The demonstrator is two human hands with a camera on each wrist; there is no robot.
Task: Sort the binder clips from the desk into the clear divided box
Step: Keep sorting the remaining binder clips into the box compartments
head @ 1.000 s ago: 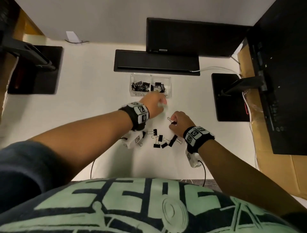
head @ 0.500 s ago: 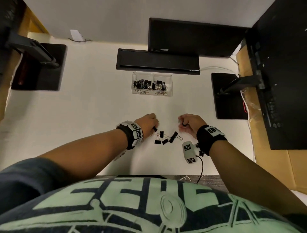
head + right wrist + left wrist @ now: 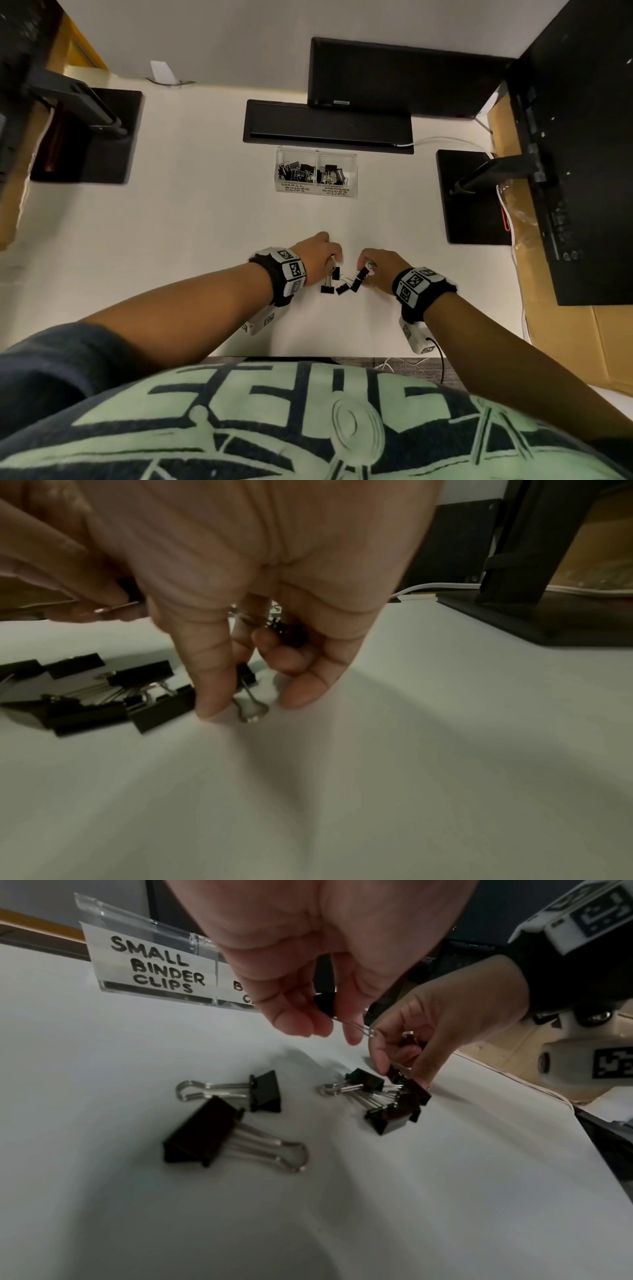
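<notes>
while both hands [image 3: 317, 255] [image 3: 378, 269] pinch binder clips [image 3: 325, 1004] [image 3: 245, 679] off the desk [image 3: 205, 222], the clear divided box [image 3: 317, 192] holds black clips in both compartments.

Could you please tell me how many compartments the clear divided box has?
2: the left compartment, labelled for small binder clips, and the right compartment, labelled for medium binder clips, side by side; nothing suggests a hidden third.

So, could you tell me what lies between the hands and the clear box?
Only bare desk lies between the hands and the box, per the head view.
</notes>
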